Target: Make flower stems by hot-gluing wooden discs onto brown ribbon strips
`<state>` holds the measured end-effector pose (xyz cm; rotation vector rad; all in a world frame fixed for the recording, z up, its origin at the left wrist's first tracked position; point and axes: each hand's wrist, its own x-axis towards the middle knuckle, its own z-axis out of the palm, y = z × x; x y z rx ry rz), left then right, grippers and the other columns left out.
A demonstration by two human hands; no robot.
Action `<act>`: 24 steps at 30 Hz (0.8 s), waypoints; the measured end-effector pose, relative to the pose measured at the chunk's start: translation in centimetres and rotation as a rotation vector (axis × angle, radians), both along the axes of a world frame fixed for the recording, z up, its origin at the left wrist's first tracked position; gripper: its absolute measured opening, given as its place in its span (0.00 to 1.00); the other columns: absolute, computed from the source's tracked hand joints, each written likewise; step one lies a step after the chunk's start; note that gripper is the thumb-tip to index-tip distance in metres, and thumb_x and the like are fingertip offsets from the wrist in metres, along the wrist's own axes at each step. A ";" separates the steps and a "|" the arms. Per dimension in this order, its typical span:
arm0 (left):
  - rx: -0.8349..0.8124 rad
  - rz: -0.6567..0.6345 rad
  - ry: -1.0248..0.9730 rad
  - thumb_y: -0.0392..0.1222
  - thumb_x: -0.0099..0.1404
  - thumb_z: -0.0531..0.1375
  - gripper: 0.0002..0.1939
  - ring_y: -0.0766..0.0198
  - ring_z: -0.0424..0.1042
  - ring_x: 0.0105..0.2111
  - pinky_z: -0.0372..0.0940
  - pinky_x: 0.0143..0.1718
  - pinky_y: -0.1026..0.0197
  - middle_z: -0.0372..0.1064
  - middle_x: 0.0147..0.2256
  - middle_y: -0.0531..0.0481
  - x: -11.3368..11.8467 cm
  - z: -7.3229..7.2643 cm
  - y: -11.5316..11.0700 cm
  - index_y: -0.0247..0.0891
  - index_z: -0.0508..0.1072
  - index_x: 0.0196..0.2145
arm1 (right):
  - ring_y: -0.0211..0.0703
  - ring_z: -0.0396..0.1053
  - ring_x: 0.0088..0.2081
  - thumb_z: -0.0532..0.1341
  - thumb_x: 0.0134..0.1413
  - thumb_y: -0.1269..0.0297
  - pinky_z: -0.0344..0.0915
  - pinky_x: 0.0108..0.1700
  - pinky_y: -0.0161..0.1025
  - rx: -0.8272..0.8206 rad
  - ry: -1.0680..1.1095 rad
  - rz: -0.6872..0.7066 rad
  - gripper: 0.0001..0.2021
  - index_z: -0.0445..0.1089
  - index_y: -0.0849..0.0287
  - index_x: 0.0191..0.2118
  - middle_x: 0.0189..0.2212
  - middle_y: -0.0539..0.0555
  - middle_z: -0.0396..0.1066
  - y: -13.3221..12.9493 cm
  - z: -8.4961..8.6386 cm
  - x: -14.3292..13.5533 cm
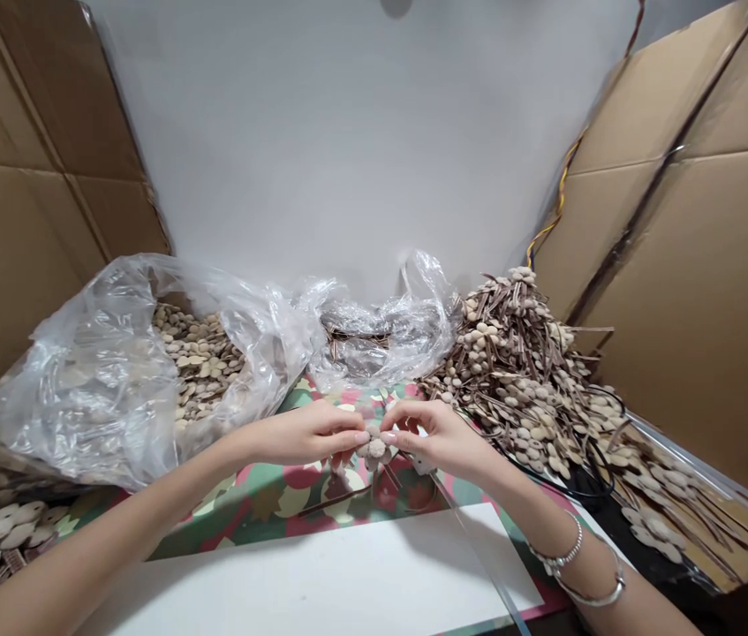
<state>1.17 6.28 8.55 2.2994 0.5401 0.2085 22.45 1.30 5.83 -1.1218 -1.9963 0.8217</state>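
Observation:
Between my two hands is a small beige fabric-like flower (374, 448) with rounded petals, held above the patterned table cover. My left hand (321, 433) pinches its left side with thumb and fingers. From the other side, the thumb and fingertips of my right hand (430, 433) close on the flower's right edge. Below it, thin brown strips (340, 502) lie on the cover. A white sheet (321, 574) is spread nearest to me, under my forearms.
At left, a clear plastic bag (95, 353) holds many beige flower pieces (205, 353). Another plastic bag (380, 344) stands at the back middle. A heap of flowers with brown stems (519, 380) rises at right. Cardboard (22, 132) walls both sides.

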 end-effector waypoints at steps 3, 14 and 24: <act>-0.100 0.095 -0.075 0.51 0.65 0.48 0.16 0.64 0.67 0.31 0.60 0.32 0.66 0.69 0.32 0.50 0.0 -0.5 0.6 0.39 0.70 0.35 | 0.36 0.64 0.27 0.60 0.51 0.60 0.58 0.28 0.33 -0.111 0.121 -0.088 0.09 0.72 0.60 0.31 0.25 0.50 0.70 0.2 -0.4 0.0; -0.580 0.186 -0.218 0.52 0.61 0.55 0.18 0.59 0.72 0.38 0.63 0.41 0.60 0.74 0.36 0.43 2.8 -3.5 -1.8 0.33 0.73 0.36 | 0.39 0.66 0.30 0.63 0.47 0.57 0.62 0.33 0.35 -0.102 0.457 -0.224 0.12 0.72 0.62 0.31 0.28 0.53 0.71 0.3 -0.9 -0.8; -0.777 0.283 -0.206 0.51 0.57 0.59 0.17 0.58 0.74 0.32 0.64 0.34 0.59 0.75 0.33 0.40 1.2 -4.9 -3.9 0.31 0.72 0.32 | 0.41 0.68 0.32 0.64 0.45 0.58 0.62 0.35 0.36 -0.103 0.527 -0.238 0.11 0.72 0.61 0.32 0.30 0.54 0.73 0.3 -1.1 -1.0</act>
